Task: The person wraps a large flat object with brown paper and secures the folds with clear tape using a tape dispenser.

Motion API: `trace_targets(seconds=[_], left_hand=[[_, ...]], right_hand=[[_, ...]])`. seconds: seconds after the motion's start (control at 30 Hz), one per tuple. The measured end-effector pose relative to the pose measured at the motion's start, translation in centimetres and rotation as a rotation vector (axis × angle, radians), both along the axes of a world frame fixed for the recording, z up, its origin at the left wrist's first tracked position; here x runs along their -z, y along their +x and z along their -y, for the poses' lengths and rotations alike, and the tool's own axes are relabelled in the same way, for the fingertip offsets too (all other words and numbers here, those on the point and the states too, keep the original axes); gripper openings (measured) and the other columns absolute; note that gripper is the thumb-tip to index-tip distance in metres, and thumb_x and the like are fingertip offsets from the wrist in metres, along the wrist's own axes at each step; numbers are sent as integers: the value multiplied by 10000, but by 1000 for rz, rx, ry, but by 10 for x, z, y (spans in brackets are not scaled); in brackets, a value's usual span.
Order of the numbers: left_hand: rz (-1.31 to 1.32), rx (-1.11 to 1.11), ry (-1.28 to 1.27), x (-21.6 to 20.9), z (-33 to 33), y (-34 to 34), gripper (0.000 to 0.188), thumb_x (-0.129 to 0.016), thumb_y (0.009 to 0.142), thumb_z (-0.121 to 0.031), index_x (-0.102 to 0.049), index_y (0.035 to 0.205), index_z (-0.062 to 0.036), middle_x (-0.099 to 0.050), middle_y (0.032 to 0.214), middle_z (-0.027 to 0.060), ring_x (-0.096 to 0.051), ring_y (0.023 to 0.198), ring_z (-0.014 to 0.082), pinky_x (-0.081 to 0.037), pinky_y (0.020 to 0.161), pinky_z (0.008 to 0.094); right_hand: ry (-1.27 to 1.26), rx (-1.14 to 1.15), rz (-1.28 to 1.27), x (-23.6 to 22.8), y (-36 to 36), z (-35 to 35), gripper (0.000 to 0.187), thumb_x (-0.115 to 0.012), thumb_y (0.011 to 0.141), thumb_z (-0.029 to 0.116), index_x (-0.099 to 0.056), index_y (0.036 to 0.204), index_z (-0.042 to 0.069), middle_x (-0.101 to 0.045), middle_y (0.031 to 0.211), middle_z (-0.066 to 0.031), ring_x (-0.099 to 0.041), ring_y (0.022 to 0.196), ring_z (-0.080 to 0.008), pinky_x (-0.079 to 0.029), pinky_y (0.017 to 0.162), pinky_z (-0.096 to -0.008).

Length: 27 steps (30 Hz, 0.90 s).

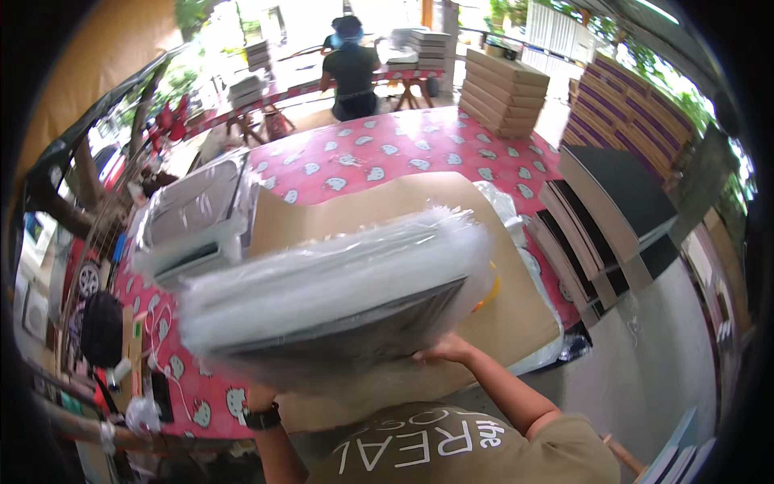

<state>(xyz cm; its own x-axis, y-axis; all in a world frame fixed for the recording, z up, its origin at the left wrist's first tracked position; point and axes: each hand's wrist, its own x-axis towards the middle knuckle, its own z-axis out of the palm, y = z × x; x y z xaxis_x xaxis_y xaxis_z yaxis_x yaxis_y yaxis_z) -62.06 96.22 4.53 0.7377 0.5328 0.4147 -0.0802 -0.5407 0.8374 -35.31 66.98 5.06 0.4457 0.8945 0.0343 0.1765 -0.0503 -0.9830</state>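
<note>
A large bundle (339, 298) wrapped in clear plastic is held tilted in front of me, above a brown sheet of paper or cardboard (516, 315). It looks like a thick stack of flat pieces with a whitish side and a dark lower face; motion blur hides the exact kind. At its lower right edge, my right hand (446, 348) grips it, fingers tucked against the plastic. My left hand (260, 397), below a dark wristwatch band, is at the bundle's lower left corner. Its fingers are mostly hidden and blurred there.
A pink patterned cloth covers the table (355, 165). Another plastic-wrapped stack (193, 202) lies at the left. Black and beige boards (605, 218) are piled at the right edge, with stacked cartons (504, 93) at the far right corner. Beyond, a person (353, 73) is at another table.
</note>
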Motion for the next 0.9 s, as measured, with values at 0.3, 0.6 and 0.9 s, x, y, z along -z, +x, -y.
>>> trace_targets(seconds=[0.3, 0.6, 0.9], left_hand=[[75, -58, 5, 52, -35, 10, 521, -656, 744, -252, -480, 1168, -5, -541, 1114, 149, -525, 984, 291, -423, 865, 388], [52, -283, 181, 44, -38, 9, 517, -650, 750, -252, -467, 1160, 4, -527, 1114, 148, -520, 958, 270, -421, 841, 386], [50, -412, 149, 45, -30, 5, 477, -635, 757, -217, -480, 1148, 7, -524, 1126, 149, -518, 976, 268, -417, 853, 389]], right_hand=[[-283, -156, 189, -44, 12, -8, 829, -753, 672, 350, -336, 1335, 77, -399, 1322, -147, -361, 1236, -280, -296, 1016, -430], [-580, 709, 1041, 46, 75, 38, 880, -763, 616, 368, -311, 1346, 173, -365, 1350, -46, -358, 1225, -208, -166, 982, -627], [117, 797, 560, -171, 76, 108, 391, -761, 675, 128, -617, 1021, 17, -582, 812, -65, -563, 746, -171, -457, 671, -296]])
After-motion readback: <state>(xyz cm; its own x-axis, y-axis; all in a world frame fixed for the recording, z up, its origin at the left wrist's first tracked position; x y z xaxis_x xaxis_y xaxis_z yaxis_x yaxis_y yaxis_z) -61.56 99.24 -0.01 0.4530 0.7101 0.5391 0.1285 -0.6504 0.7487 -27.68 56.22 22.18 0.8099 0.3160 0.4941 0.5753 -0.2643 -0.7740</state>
